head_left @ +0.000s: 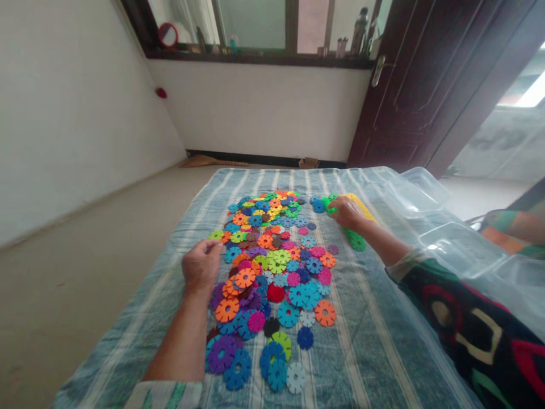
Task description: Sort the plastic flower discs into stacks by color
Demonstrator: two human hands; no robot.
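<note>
Many notched plastic snowflake discs [277, 261] in mixed colours lie in a long pile on the striped cloth. At the left edge of the pile is my left hand [201, 266], its fingers curled together. A lime green disc [216, 234] lies just beyond its fingertips; whether anything is pinched inside is hidden. My right hand [347, 211] reaches to the far right of the pile, fingers closed on a bright green disc [327, 204]. Blue discs [317, 205] lie just left of it. Under and beside that wrist are a row of yellow discs [361, 207] and some green discs [356, 240].
Clear plastic boxes [462, 249] stand along the table's right side. A striped cloth [366, 318] covers the table. Beyond it are a white wall, a window ledge [264, 58] with bottles, and a dark door [409, 85]. Part of another person's arm [515, 224] shows at the right edge.
</note>
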